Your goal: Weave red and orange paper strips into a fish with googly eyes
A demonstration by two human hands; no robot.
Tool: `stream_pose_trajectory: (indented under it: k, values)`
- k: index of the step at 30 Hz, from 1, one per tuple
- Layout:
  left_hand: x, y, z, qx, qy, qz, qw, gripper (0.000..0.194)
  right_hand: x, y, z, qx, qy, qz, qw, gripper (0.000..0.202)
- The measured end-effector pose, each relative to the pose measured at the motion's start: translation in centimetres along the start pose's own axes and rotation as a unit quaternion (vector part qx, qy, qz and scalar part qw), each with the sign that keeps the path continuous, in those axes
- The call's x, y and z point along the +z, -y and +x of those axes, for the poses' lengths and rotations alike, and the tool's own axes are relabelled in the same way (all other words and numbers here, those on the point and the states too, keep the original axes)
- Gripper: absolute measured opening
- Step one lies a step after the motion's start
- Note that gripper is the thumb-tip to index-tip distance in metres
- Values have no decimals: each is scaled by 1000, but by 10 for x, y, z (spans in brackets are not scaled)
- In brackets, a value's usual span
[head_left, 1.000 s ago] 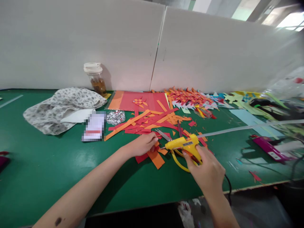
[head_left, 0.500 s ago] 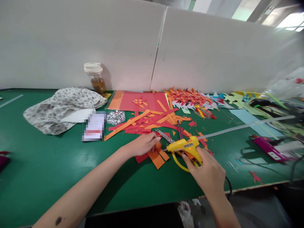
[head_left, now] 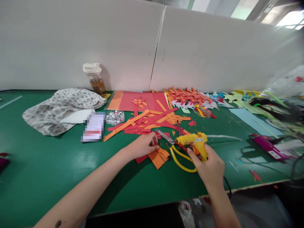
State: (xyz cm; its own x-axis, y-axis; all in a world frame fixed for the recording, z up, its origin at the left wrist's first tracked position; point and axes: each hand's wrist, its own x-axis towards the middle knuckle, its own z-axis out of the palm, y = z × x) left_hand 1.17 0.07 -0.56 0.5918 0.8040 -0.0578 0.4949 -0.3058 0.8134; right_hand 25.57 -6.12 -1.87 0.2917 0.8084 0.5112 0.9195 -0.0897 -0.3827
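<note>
My left hand [head_left: 144, 145] is closed, pinching the edge of an orange and red paper piece [head_left: 157, 159] made of crossed strips on the table. Part of that paper is hidden under the fingers. In my right hand [head_left: 211, 166] is a yellow glue gun [head_left: 192, 139], its fingers wrapped round the handle and its nozzle pointing left. A clear glue stick [head_left: 224, 137] juts from its back. Below the gun lie scissors with yellow handles [head_left: 181, 164], their metal blades spread toward the paper strips.
Red and orange strips [head_left: 152, 122] are heaped behind my hands. A phone [head_left: 93, 126], a bag of googly eyes [head_left: 115, 117], a floral cloth [head_left: 64, 107] and a jar [head_left: 95, 79] stand to the left. Woven paper fish [head_left: 190, 96] are piled at the back. A purple box [head_left: 270, 148] lies right.
My right hand has drawn the glue gun to the right, away from the paper piece. The left fingers have shifted slightly and now press on the paper.
</note>
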Motion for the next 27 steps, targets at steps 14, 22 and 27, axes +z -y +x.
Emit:
stream_pose_trajectory:
  k: [14,22,27]
  values:
    - [10,-3,3,-20,-39,121,992,13,6,-3,-1,12,-14,-21,1000,55]
    - [11,-8,1,-23,-25,145,989,25,6,-4,-2,13,-9,-19,1000,52]
    - [15,-12,0,-37,-28,178,983,42,6,-4,-2,20,-5,-9,1000,55]
